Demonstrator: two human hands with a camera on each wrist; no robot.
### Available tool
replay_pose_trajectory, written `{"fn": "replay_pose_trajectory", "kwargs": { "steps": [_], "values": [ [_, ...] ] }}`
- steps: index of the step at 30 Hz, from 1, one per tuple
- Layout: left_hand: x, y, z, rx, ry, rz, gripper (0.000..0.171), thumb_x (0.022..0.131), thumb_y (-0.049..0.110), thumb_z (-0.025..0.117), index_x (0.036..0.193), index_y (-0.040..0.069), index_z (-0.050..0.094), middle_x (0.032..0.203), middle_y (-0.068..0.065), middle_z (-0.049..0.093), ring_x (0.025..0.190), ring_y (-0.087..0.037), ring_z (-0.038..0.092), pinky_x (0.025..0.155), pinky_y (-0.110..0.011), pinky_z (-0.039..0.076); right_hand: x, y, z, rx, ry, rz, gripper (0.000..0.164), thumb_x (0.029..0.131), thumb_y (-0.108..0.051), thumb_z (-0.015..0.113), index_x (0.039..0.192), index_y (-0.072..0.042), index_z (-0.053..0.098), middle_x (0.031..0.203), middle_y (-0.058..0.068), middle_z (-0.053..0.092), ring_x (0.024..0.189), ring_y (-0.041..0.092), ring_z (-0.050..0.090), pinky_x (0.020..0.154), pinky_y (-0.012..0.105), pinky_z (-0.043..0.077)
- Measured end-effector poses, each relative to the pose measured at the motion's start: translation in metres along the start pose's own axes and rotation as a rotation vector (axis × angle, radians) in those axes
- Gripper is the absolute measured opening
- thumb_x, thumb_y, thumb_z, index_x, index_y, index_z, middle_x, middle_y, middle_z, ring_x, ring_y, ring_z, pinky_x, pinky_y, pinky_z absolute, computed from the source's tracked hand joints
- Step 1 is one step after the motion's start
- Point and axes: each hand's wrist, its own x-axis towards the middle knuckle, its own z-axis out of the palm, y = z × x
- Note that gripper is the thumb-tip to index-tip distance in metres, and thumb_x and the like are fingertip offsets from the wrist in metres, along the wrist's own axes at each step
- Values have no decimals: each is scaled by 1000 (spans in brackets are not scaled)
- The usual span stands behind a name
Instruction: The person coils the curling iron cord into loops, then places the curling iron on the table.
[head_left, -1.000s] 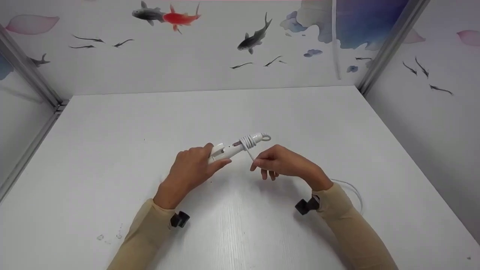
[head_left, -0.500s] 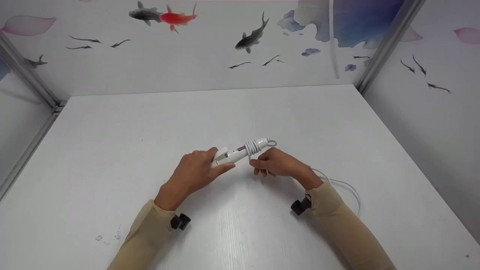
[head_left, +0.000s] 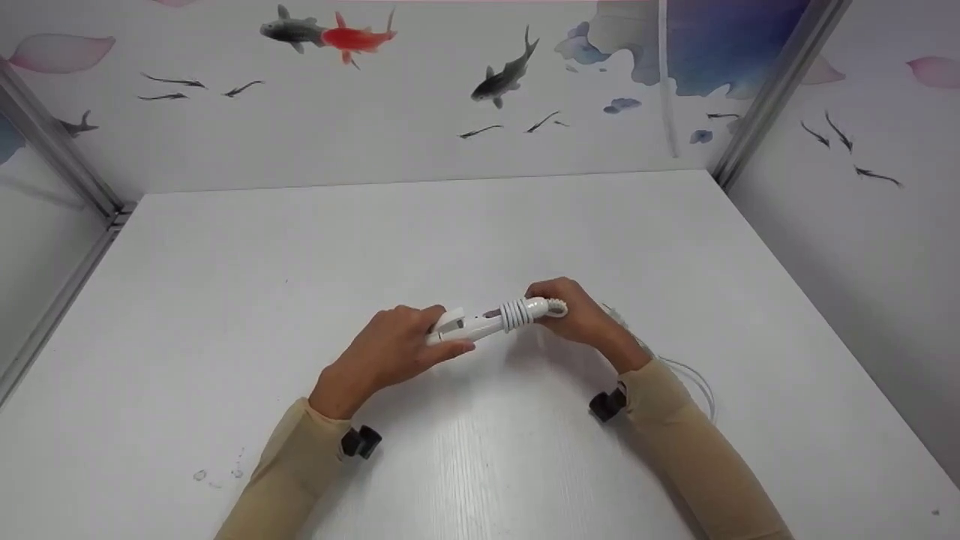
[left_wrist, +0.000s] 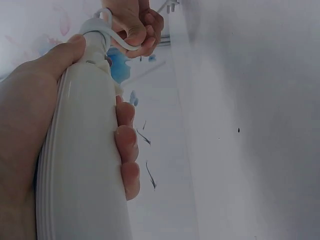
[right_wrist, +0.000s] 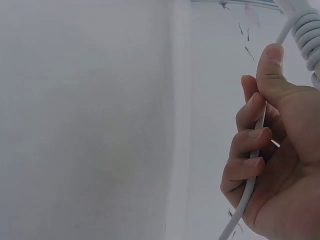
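A white curling iron (head_left: 480,327) is held above the table, tilted up to the right. My left hand (head_left: 397,337) grips its thick end, with the thumb along one side and fingers curled round the other in the left wrist view. White cord coils (head_left: 516,315) lie side by side round the handle near its cord end. My right hand (head_left: 574,311) is behind that end, partly hidden by it in the head view. In the right wrist view its curled fingers (right_wrist: 245,142) hold the loose cord (right_wrist: 245,197), which runs up past the thumb to the coils.
The trailing cord (head_left: 697,379) curves over the white table (head_left: 480,232) beside the right forearm. Printed panels (head_left: 420,127) with fish stand behind and at the sides, joined by metal posts (head_left: 780,90). Both wrists carry a small black camera (head_left: 361,442).
My right hand has moved from below the handle to behind its cord end, taking the cord round it. The iron has shifted slightly right and toward me, and is less steeply tilted.
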Motion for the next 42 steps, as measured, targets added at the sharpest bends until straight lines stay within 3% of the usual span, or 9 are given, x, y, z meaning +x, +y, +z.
{"fn": "replay_pose_trajectory", "kwargs": {
  "steps": [5, 10, 14, 19, 26, 32, 42],
  "values": [
    [0, 0, 3, -34, -29, 33, 38, 91, 48, 70, 87, 12, 57, 64, 4, 44, 57, -9, 40, 54, -23, 32, 0, -1, -2, -16, -39, 77, 7, 87, 6, 68, 82, 2, 70, 72, 5, 61, 65, 13, 44, 61, 26, 39],
    [-1, 1, 5, -75, -116, 30, 38, 91, 50, 69, 89, 13, 58, 65, 6, 47, 58, -8, 41, 54, -22, 34, 1, -8, -2, 20, -25, 222, 8, 87, -10, 76, 87, -3, 75, 82, 9, 70, 68, 12, 51, 60, 25, 44],
    [-1, 4, 3, -79, -151, 33, 39, 90, 52, 69, 90, 14, 60, 66, 7, 50, 57, -7, 43, 54, -23, 35, 0, -16, -7, 47, -25, 196, 14, 83, -18, 82, 88, -7, 74, 85, 6, 70, 72, 13, 55, 65, 26, 47],
    [1, 7, 8, -7, -165, 43, 42, 90, 54, 68, 93, 12, 62, 67, 5, 52, 58, -9, 44, 55, -24, 35, -3, -26, -11, 60, -52, 163, 15, 83, -21, 83, 90, -12, 74, 87, 2, 71, 78, 15, 58, 71, 28, 48],
    [4, 9, 13, 124, -103, -40, 47, 90, 55, 68, 94, 9, 60, 65, 1, 47, 57, -14, 41, 54, -28, 32, -7, -40, -14, 49, 1, 160, 10, 91, -20, 74, 97, -12, 76, 94, 4, 74, 82, 16, 60, 74, 29, 50],
    [5, 9, 12, 157, -49, -139, 48, 89, 56, 68, 97, 9, 60, 65, -1, 46, 56, -16, 41, 52, -29, 32, -8, -53, -13, 53, 26, 182, 18, 97, -22, 66, 107, -11, 76, 101, 7, 73, 83, 18, 58, 76, 31, 50],
    [5, 6, 10, 144, 56, -190, 49, 90, 53, 69, 99, 5, 61, 68, -5, 52, 56, -17, 43, 53, -28, 33, -13, -70, -10, 39, 31, 124, 24, 102, -23, 60, 114, -9, 74, 84, 6, 64, 69, 16, 46, 61, 25, 39]
  ]
}}
